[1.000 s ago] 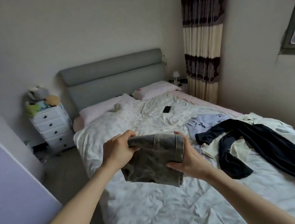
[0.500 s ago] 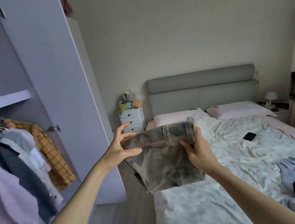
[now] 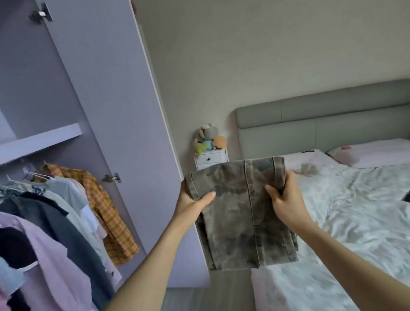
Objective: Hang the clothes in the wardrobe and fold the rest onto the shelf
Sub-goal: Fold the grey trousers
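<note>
Two hands carry the folded trousers (image 3: pixel 243 216) in mid-air between the bed (image 3: pixel 351 217) and the open wardrobe (image 3: pixel 100 90). Left hand (image 3: pixel 190 205) pinches the top left corner, right hand (image 3: pixel 286 203) grips the top right edge. Thick denim by the look, fairly heavy and floppy; a palm underneath would likely keep the fold intact up to the shelf (image 3: pixel 29 144).

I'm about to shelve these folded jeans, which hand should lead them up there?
Probably the left hand. It grips the folded jeans on the wardrobe side, nearer the shelf; the right hand holds the bed-side edge.
</note>
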